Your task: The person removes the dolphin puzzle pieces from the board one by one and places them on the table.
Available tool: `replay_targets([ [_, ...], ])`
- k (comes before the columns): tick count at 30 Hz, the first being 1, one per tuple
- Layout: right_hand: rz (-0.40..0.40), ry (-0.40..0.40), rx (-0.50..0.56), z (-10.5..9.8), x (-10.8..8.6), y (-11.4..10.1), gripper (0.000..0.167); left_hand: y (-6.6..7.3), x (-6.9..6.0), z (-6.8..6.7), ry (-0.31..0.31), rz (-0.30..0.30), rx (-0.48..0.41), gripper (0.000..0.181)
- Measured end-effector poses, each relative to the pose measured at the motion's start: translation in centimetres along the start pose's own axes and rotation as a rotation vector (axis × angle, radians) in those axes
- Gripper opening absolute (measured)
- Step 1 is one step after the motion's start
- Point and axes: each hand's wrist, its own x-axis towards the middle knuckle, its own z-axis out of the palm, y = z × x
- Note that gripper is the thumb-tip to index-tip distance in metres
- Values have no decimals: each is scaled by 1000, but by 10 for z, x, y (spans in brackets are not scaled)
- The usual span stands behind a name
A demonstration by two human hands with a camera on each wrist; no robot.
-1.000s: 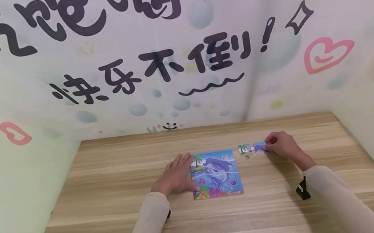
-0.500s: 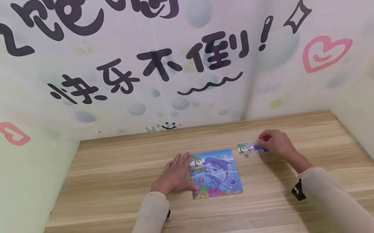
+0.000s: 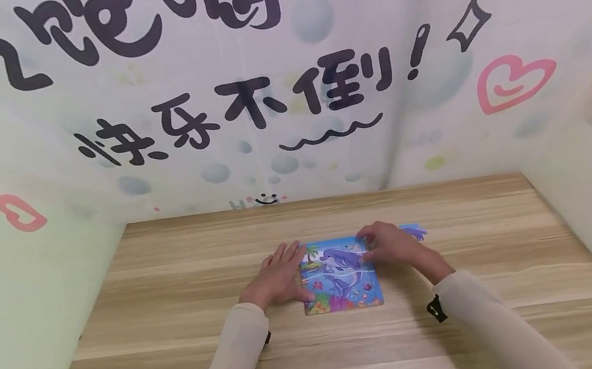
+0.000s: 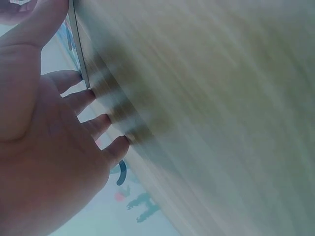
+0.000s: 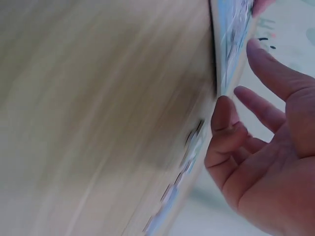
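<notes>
A square dolphin jigsaw puzzle point(image 3: 338, 282) in blue and purple lies flat on the wooden table. My left hand point(image 3: 276, 277) rests along its left edge, fingers spread; the left wrist view has its fingertips point(image 4: 101, 123) at the table beside the board's edge. Over the puzzle's upper right corner is my right hand point(image 3: 391, 243). In the right wrist view its thumb and forefinger stand apart near the board's edge, with no piece visible between them. Just behind that hand lies a loose puzzle piece point(image 3: 412, 231) with a purple dolphin part. The palm tree piece is hidden from the head view.
Loose pieces point(image 5: 170, 201) lie in a row beside the board in the right wrist view. A printed white curtain point(image 3: 293, 165) hangs behind the table's point(image 3: 210, 231) back edge, with pale walls at both sides. A black strap part point(image 3: 436, 309) shows under the right sleeve.
My right hand has let go of the dolphin piece, which stays at the right, and has moved left to the puzzle's upper right corner. My left hand stays in place.
</notes>
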Motion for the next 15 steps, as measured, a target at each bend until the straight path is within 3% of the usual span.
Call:
replay_targets([
  [7, 31, -24, -129, 7, 5, -15, 50, -3, 0, 1, 6, 5, -7, 106],
  [15, 50, -33, -107, 4, 8, -24, 45, -2, -1, 0, 13, 3, -5, 104],
])
